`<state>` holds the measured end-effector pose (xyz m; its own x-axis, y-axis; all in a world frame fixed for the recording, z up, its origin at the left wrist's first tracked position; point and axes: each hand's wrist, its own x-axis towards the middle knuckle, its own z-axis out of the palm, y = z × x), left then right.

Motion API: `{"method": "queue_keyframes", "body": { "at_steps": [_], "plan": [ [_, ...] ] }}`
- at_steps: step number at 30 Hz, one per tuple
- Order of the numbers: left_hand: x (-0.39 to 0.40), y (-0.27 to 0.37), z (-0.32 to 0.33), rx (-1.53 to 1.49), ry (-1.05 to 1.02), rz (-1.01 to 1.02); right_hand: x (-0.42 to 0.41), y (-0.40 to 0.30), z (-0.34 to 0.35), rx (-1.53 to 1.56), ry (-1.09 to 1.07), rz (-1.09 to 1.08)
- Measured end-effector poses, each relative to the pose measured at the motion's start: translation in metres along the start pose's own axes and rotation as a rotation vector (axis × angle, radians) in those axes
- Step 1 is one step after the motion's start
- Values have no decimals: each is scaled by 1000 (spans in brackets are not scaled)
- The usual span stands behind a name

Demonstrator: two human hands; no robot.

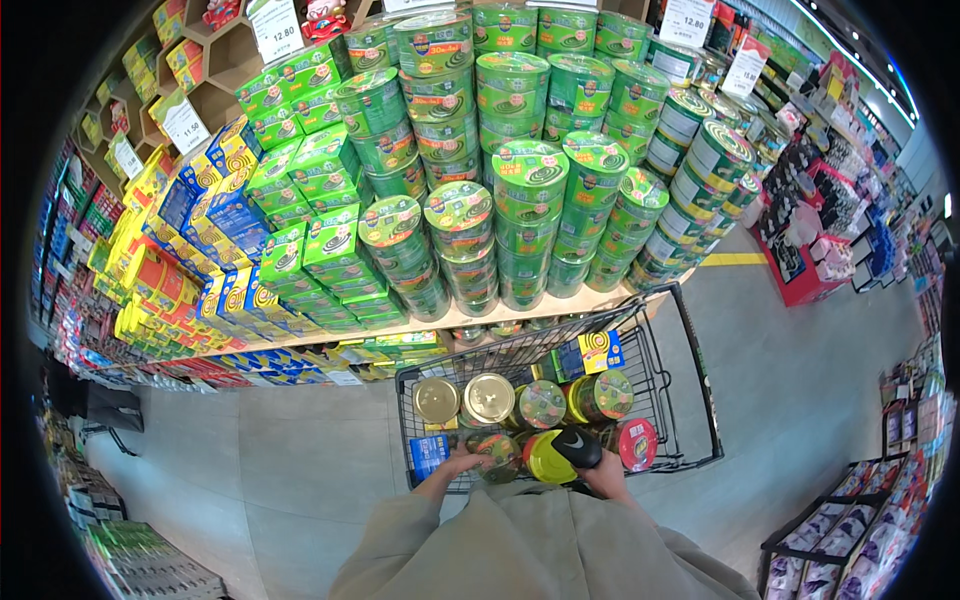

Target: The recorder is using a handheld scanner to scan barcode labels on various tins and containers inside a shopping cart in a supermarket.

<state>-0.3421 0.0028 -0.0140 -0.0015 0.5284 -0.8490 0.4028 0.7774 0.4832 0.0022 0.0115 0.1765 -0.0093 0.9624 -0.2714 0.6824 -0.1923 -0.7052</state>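
Observation:
A black wire shopping cart stands crosswise before me with tins, tubs and boxes in it. My left hand is in the cart's near left part, its fingers against a round green tub of mosquito coils; a blue box lies just left of it. My right hand is closed around a black handheld device, which looks like a barcode scanner, above a yellow-lidded tub. A red-lidded tub is right of that hand. Two gold-lidded tins stand farther back.
Beyond the cart, a wooden display shelf holds stacked green tubs, green boxes and blue-yellow boxes. Price signs stand above. A red display bin is at the right; a black rack stands at the lower right.

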Motion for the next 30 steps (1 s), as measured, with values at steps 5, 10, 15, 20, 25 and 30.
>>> {"method": "queue_keyframes", "body": {
  "at_steps": [5,10,15,20,25,30],
  "plan": [
    [-6,-6,-1,-136,-3,107,-1,1,3,14,10,-7],
    [-41,16,-4,-212,20,168,0,0,2,28,13,43],
    [-49,23,-1,-173,132,168,0,-4,0,39,60,-10],
    [-57,26,2,-176,176,176,7,-8,-3,37,43,-20],
    [-75,33,-1,-331,233,193,16,-11,-1,137,-26,13],
    [-86,23,-11,-726,130,184,21,6,6,147,12,-45]
  ]
}}
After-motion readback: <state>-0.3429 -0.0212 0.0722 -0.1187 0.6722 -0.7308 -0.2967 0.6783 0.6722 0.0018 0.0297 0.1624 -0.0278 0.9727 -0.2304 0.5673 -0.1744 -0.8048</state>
